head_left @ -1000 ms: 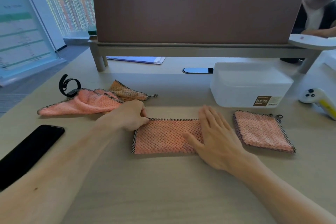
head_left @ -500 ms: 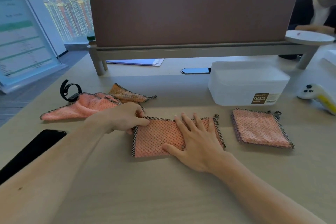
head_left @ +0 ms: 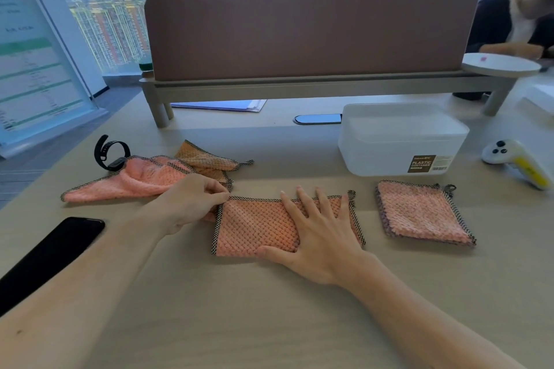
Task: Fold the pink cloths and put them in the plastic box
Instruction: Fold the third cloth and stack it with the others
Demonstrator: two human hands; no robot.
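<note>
A pink cloth [head_left: 254,228], folded into a long rectangle, lies on the table in front of me. My left hand [head_left: 189,204] pinches its far left corner. My right hand [head_left: 317,237] lies flat on its right half with the fingers spread. To the right rests a folded square pink cloth [head_left: 419,213]. On the left several unfolded pink cloths [head_left: 144,178] lie in a loose heap. The white plastic box [head_left: 398,141], lid on, stands behind the folded square.
A black phone [head_left: 51,255] lies at the near left and a black wristband [head_left: 109,153] behind the heap. A white and yellow controller [head_left: 518,162] sits at the far right. A brown divider screen [head_left: 308,36] closes the back; a person sits beyond it.
My right hand has slid left along the cloth, uncovering its right end. My left hand has stayed on the far left corner.
</note>
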